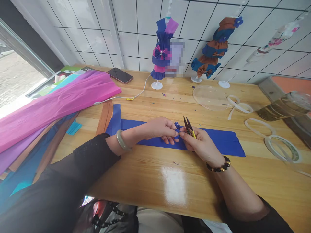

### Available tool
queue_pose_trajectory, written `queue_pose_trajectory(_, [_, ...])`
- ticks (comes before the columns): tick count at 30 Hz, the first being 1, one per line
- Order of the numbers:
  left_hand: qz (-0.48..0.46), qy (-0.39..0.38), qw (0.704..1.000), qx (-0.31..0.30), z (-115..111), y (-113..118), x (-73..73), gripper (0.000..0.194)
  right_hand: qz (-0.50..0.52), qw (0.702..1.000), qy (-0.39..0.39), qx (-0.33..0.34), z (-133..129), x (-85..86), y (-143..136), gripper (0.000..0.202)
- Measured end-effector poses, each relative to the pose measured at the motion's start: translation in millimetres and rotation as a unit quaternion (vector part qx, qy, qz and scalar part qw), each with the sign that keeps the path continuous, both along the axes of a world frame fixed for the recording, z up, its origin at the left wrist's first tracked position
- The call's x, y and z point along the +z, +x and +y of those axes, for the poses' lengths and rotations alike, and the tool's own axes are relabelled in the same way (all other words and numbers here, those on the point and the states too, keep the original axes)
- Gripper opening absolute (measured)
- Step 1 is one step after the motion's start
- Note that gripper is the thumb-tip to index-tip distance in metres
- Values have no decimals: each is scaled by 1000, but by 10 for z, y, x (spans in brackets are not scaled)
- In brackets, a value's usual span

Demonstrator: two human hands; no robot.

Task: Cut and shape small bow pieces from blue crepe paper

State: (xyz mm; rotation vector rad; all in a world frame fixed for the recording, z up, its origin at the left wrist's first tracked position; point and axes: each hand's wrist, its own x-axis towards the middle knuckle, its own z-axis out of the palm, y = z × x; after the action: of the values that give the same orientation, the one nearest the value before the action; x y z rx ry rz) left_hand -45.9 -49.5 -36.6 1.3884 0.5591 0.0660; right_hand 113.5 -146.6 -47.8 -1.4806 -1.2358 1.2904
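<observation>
Near the middle of the wooden table, my left hand (161,128) pinches a small blue paper piece (177,132) between thumb and fingertips. My right hand (198,142) meets it from the right, its fingertips closed on the same piece. Small scissors (189,127) with dark blades and yellow on the handle are also held in my right hand, blades pointing up and away. Beneath both hands a long blue crepe paper strip (224,142) lies flat. Another blue strip (116,118) crosses near its left end.
Crepe sheets (73,97) cover the left side. A phone (120,75), a cable (141,94) and decorated stands (159,61) are at the back. Rightward lie a clear disc (210,98), a tape roll (283,149), white ribbon (239,105) and a jar (286,106).
</observation>
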Motion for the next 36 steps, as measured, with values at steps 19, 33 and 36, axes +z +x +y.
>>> queue_pose_trajectory(19, [-57, -71, 991, 95, -65, 41, -87, 23, 107, 989, 11, -103, 31, -43, -78, 24])
queue_pose_trajectory(33, [-31, -119, 992, 37, -28, 14, -105, 17, 112, 990, -11, -81, 10, -9, -73, 28])
queue_pose_trajectory(36, [-20, -97, 995, 21, -38, 23, -87, 13, 60, 996, -9, -65, 5, -5, -75, 28])
